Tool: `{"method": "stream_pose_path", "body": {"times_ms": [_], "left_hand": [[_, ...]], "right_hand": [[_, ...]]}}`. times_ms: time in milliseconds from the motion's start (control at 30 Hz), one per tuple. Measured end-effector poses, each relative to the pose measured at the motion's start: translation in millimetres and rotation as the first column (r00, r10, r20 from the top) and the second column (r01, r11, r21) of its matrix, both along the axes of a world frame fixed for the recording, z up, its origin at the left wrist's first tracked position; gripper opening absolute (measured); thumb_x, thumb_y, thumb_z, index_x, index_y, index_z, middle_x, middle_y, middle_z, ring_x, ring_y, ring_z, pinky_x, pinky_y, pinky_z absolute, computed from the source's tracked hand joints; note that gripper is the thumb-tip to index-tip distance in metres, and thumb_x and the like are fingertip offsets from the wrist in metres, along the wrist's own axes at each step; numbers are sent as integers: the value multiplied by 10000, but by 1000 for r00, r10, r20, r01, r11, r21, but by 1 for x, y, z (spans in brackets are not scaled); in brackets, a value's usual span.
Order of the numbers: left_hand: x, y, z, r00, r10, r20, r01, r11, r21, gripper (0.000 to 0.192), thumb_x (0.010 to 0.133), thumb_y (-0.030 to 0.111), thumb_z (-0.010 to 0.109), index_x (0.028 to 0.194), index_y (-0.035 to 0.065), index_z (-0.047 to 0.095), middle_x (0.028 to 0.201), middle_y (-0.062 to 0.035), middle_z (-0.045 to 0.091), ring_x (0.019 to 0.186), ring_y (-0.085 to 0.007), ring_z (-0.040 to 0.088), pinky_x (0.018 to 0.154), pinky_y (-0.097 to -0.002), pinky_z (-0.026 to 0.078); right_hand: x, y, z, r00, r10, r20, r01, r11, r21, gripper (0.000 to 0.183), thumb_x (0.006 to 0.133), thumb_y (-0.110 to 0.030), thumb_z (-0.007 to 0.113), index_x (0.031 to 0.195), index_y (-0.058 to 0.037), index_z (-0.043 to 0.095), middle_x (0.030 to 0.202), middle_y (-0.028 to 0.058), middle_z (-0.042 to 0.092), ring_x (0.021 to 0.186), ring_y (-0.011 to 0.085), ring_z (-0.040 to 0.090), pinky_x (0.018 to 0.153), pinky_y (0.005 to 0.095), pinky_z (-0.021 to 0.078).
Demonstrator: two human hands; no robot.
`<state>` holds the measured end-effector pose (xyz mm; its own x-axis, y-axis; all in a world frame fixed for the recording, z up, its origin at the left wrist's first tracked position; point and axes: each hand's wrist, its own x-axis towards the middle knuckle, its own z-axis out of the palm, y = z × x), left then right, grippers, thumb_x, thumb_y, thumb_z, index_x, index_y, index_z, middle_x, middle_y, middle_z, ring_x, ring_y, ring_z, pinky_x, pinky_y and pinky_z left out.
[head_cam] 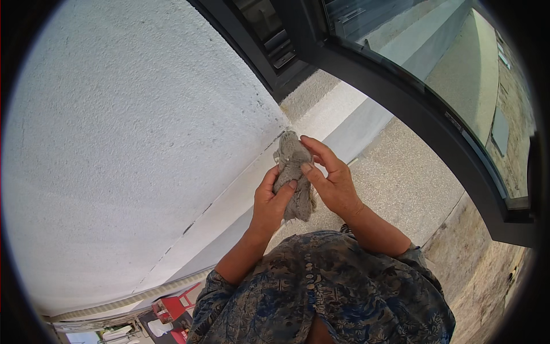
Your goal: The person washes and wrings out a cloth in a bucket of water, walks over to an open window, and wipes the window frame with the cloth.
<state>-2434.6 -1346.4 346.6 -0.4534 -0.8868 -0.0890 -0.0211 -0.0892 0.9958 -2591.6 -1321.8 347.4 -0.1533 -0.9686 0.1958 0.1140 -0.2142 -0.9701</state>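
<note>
A grey, worn cloth (296,157), bunched into a long bundle, is held up before my body. My left hand (273,200) grips its lower left side, with the thumb lying across the front. On the other side, the thumb and fingers of my right hand (331,178) pinch the bundle's upper right edge. The cloth's lower end hangs free with loose threads. Behind the bundle stands the base of a rough white wall (150,142).
A dark-framed glass door or window (412,99) stands open at the upper right. Below it lies a speckled floor (399,180), with brownish stone paving (472,258) beyond. A red chair (174,307) is at the lower left.
</note>
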Motion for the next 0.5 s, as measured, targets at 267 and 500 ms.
{"method": "stream_pose_path", "body": {"times_ms": [267,500], "left_hand": [[-23,-9,26,948,-96,303,210,904,-373,509,880,162,534,1291,-72,347,1183,-170,488,1066,-210,503,865,-300,440],[23,-13,79,839,482,251,115,293,-949,366,891,110,464,1214,-61,452,1232,-213,432,1148,-292,474,855,-413,495]], "right_hand": [[-17,2,-25,980,142,141,-133,989,-71,686,794,-98,583,1370,9,227,1263,172,429,1175,213,424,987,326,345],[-77,-45,7,953,-177,-244,145,979,-144,491,774,16,527,1254,23,425,1180,147,520,1023,210,545,851,290,457]]}}
